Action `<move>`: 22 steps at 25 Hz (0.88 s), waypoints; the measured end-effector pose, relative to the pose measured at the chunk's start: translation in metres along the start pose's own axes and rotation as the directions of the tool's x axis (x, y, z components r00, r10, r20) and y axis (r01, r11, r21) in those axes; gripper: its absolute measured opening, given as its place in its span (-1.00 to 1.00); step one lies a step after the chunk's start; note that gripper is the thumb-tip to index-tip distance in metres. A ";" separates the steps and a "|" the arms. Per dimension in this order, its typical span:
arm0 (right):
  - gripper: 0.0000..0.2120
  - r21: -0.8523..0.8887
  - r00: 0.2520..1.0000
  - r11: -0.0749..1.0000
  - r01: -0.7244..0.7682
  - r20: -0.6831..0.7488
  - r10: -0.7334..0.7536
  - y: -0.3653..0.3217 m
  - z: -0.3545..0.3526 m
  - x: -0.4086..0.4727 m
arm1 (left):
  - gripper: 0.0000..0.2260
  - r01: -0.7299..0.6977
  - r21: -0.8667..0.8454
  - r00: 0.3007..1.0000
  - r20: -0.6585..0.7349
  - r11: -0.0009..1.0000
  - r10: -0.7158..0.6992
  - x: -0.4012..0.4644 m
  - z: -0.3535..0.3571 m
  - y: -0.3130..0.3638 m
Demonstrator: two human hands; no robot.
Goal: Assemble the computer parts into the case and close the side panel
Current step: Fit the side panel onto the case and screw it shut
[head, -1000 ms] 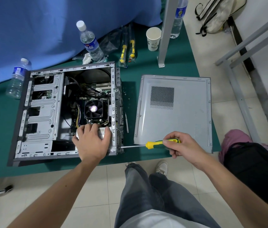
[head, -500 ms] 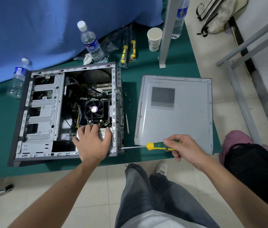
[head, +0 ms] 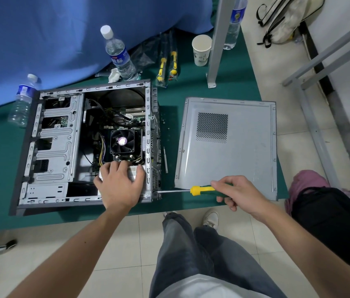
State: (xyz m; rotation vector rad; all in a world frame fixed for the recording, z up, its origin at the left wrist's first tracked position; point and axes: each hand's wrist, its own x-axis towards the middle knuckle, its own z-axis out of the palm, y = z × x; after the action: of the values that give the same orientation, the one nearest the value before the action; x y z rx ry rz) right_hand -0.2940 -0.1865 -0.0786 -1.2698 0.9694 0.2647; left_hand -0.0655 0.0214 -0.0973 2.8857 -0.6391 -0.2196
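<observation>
Makeshift repair workbench, green-covered table (head: 223, 87), blue cloth backdrop (head: 51, 39), spare screwdrivers (head: 167, 65), water bottles (head: 119, 54), tiled floor (head: 116, 244)

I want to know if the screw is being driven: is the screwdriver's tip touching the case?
Touching: in the head view the screwdriver shaft runs left and its tip meets the computer case rear edge.

Both bare forearms reach forward from the lower edge of the view. The left hand (head: 119, 184) lies palm down, back toward the camera, fingers spread and bent at the knuckles, thumb stretched out to the right. The right hand (head: 237, 193) sits to the right at about the same height, its wrist angled inward; its fingers (head: 223, 181) curl over from above with the thumb below, gripping a screwdriver handle (head: 202, 189). Both legs stand below, between the arms.
</observation>
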 end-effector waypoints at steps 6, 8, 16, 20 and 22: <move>-0.81 0.014 0.998 0.998 0.057 0.022 -0.058 -0.002 -0.002 -0.001 | -0.57 -0.003 0.011 1.000 0.000 1.000 0.003 -0.001 0.000 0.001; -0.82 0.021 0.997 0.997 0.069 0.033 -0.070 0.000 -0.005 -0.002 | -0.57 0.002 0.011 1.000 0.002 1.000 -0.002 -0.001 -0.001 0.001; -0.85 0.022 0.996 1.000 -0.022 0.091 0.020 -0.008 -0.008 0.005 | -0.56 0.003 0.009 1.000 0.010 1.000 -0.003 -0.001 -0.001 0.000; -0.81 0.050 0.996 0.998 -0.028 0.084 0.024 -0.004 -0.008 0.006 | -0.57 0.004 0.019 1.000 0.014 1.000 -0.004 0.000 -0.001 0.001; -0.81 0.039 0.997 0.999 -0.030 0.068 0.028 0.002 -0.006 0.006 | -0.56 0.005 0.027 1.000 0.016 1.000 -0.006 -0.001 0.000 0.001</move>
State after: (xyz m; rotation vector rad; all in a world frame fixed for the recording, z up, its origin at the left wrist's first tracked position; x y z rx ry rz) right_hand -0.2947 -0.1934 -0.0846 -1.2038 0.9320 0.3073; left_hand -0.0664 0.0211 -0.0970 2.9141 -0.6420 -0.2373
